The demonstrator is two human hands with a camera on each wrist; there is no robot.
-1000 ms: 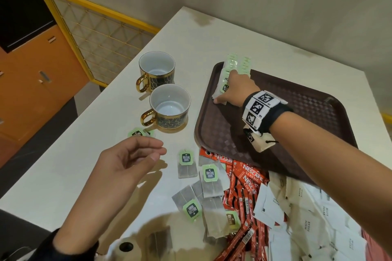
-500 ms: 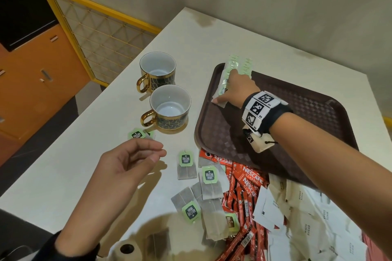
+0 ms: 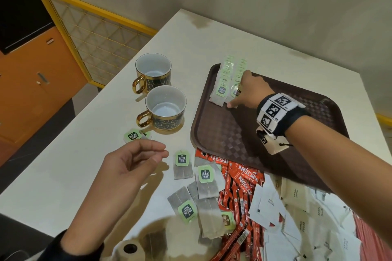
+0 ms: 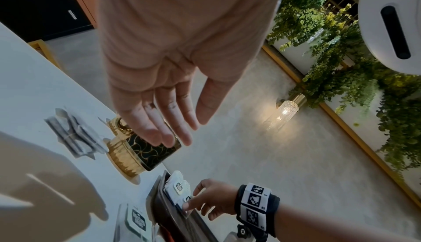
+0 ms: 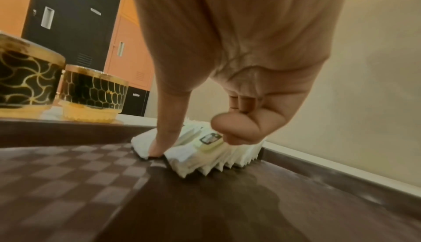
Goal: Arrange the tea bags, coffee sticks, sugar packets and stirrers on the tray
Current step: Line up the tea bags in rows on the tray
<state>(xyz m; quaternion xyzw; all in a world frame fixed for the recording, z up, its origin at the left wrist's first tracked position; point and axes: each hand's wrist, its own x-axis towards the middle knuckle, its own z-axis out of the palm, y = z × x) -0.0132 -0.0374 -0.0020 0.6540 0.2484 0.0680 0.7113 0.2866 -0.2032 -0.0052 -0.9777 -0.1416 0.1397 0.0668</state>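
Two rows of tea bags (image 3: 228,79) lie in the tray's (image 3: 222,133) far left corner. Two cups (image 3: 163,99) stand left of the tray; loose tea bags (image 3: 203,178), coffee sticks (image 3: 239,197) and sugar packets (image 3: 297,207) lie before it.
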